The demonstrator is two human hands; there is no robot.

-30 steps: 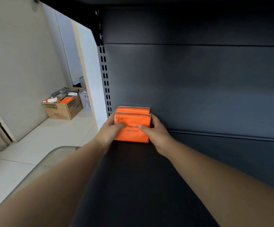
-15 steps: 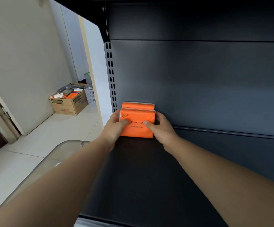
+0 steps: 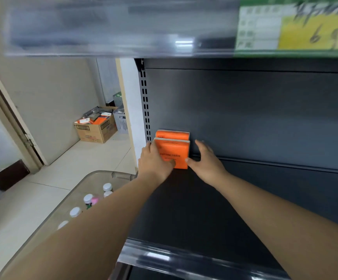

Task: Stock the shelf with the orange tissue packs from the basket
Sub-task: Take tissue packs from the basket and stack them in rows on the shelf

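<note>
On the shelf (image 3: 194, 209), just beside the slotted upright (image 3: 145, 110), the front orange tissue pack (image 3: 174, 153) is being gripped by the left hand (image 3: 154, 163) and flanked by the open right hand (image 3: 206, 163), the rear orange tissue pack (image 3: 172, 134) being judged already stocked, while only bottles (image 3: 87, 199) are being shown in the clear basket (image 3: 103, 173).

Front tissue pack (image 3: 173, 153) at my left hand (image 3: 154, 163): bright orange, darker lettering, thin white strip along the top edge. Rear pack (image 3: 172, 134): same orange. Shelf (image 3: 204, 209): matte dark grey, near black. Upright (image 3: 144, 110): light grey, double column of black slots. Price tag (image 3: 297, 27): green border, white grid, yellow block, dark handwritten digits. Basket (image 3: 95, 175): clear. Bottle caps (image 3: 107, 186): white. Cardboard box (image 3: 97, 131): brown.
</note>
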